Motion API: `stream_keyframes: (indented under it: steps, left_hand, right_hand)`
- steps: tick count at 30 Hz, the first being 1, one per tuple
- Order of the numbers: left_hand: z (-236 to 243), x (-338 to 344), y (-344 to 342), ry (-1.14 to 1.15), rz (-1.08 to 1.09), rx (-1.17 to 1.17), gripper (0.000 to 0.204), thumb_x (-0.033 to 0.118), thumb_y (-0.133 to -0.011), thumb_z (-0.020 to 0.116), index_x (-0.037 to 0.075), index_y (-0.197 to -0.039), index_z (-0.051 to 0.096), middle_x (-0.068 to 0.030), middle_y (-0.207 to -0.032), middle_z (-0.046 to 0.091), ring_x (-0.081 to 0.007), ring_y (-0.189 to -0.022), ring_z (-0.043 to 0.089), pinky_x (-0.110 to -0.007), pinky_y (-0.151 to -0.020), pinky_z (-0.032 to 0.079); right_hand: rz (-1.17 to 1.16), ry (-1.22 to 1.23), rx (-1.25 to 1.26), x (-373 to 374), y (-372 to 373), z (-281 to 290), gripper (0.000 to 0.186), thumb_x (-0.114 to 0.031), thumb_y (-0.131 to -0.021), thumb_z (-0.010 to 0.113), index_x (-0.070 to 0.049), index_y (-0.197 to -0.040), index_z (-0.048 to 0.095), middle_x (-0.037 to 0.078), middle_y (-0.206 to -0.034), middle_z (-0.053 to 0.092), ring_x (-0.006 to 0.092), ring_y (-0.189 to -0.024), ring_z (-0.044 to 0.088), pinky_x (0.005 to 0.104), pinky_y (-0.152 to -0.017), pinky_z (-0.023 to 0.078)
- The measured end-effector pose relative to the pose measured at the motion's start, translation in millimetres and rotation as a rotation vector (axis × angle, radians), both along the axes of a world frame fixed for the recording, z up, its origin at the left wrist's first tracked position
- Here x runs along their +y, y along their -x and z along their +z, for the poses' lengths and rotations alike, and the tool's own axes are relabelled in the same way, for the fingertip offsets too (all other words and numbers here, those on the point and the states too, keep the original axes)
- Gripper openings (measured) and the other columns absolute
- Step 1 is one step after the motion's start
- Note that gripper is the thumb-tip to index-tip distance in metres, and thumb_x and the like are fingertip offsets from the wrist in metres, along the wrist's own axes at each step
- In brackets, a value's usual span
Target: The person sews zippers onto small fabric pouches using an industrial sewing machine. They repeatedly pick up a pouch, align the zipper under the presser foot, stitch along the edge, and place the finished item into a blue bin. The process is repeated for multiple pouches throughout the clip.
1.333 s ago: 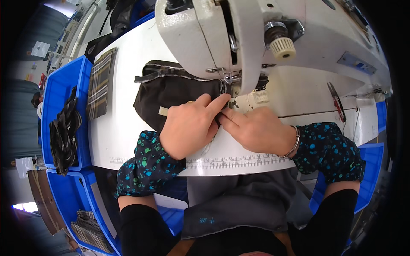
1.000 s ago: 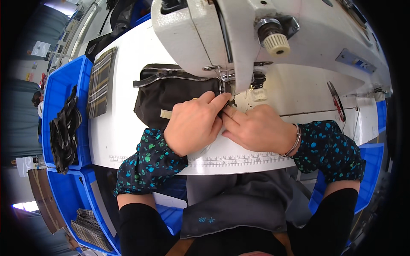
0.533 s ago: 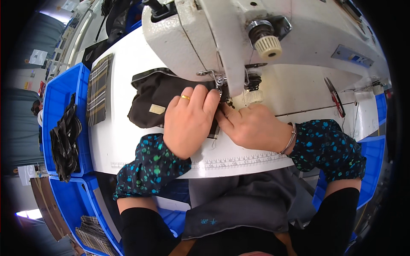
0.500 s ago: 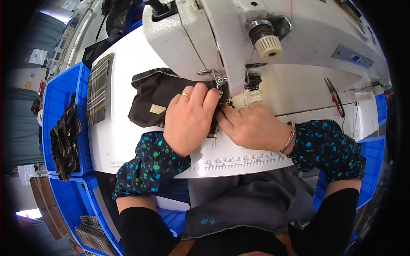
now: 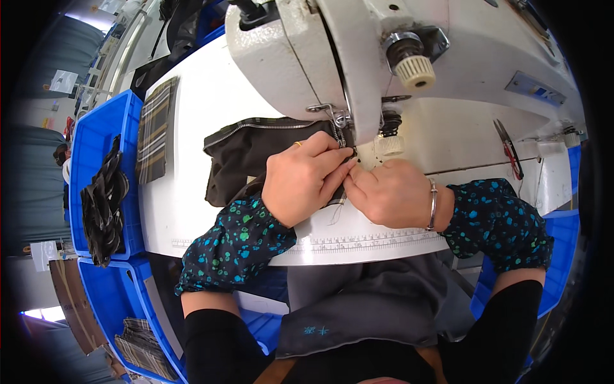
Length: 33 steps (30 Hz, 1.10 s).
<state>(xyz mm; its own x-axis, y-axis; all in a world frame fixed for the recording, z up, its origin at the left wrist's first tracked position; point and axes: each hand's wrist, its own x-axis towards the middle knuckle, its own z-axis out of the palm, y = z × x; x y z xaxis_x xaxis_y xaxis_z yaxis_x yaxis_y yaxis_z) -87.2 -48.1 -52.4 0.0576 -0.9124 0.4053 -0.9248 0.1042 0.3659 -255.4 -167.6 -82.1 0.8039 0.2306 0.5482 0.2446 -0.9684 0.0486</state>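
The dark cloth [image 5: 240,160] looks matt, its metal zip [image 5: 268,125] shiny.

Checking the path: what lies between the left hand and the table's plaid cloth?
Dark zippered fabric by the left hand, then white tabletop: head view.

Red-handled snips [image 5: 511,153] and blue bins [image 5: 132,192]
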Motion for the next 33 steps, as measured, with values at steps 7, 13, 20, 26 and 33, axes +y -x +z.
stream_keyframes:
  steps: [7, 13, 20, 26, 33]
  left_hand:
    - [2.2, -0.9, -1.9, -0.090, 0.051, -0.207, 0.024, 0.015, -0.083, 0.071, 0.010, -0.106, 0.076, -0.0006, -0.104, 0.067, -0.0223, -0.092, 0.066, -0.034, -0.067, 0.054]
    - [19.1, 15.6, 18.6, -0.066, 0.136, -0.483, 0.047, 0.007, -0.076, 0.067, 0.010, -0.122, 0.070, -0.0043, -0.128, 0.062, -0.0250, -0.110, 0.062, -0.036, -0.090, 0.048]
    - [14.3, 9.9, 0.1, -0.097, -0.034, -0.244, 0.038, 0.007, -0.078, 0.066, 0.006, -0.116, 0.072, -0.0031, -0.096, 0.060, -0.0216, -0.092, 0.064, -0.034, -0.070, 0.055]
    - [10.1, 10.2, -0.2, -0.150, -0.043, -0.019, 0.038, 0.003, -0.080, 0.068, 0.006, -0.117, 0.072, -0.0064, -0.096, 0.059, -0.0251, -0.079, 0.066, -0.038, -0.066, 0.057]
    - [7.0, 12.6, 2.7, -0.221, 0.035, -0.271, 0.036, 0.007, -0.081, 0.067, 0.009, -0.117, 0.073, -0.0055, -0.104, 0.060, -0.0248, -0.076, 0.067, -0.035, -0.061, 0.057]
  right_hand:
    - [-0.094, -0.008, 0.038, -4.9, -0.9, 2.0, 0.021, -0.014, -0.079, 0.067, 0.002, -0.093, 0.071, 0.007, -0.072, 0.061, 0.0181, -0.054, 0.065, 0.0334, -0.045, 0.049]
    - [-0.128, -0.049, 0.047, -0.5, -1.7, 5.5, 0.019, -0.013, -0.077, 0.066, 0.000, -0.090, 0.070, 0.006, -0.070, 0.060, 0.0175, -0.056, 0.065, 0.0329, -0.046, 0.049]
    - [-0.126, 0.002, 0.051, 1.6, 0.7, 5.5, 0.019, -0.014, -0.076, 0.066, 0.001, -0.088, 0.070, 0.006, -0.071, 0.059, 0.0153, -0.056, 0.062, 0.0312, -0.045, 0.047]
    - [-0.110, 0.050, 0.048, 2.6, 1.7, 2.6, 0.024, -0.015, -0.077, 0.066, 0.003, -0.092, 0.072, 0.015, -0.087, 0.069, 0.0142, -0.055, 0.062, 0.0297, -0.046, 0.048]
    - [-0.074, 0.075, 0.056, 3.9, 5.9, 2.1, 0.033, -0.017, -0.077, 0.065, 0.006, -0.099, 0.073, 0.029, -0.106, 0.073, 0.0145, -0.055, 0.065, 0.0288, -0.048, 0.050]
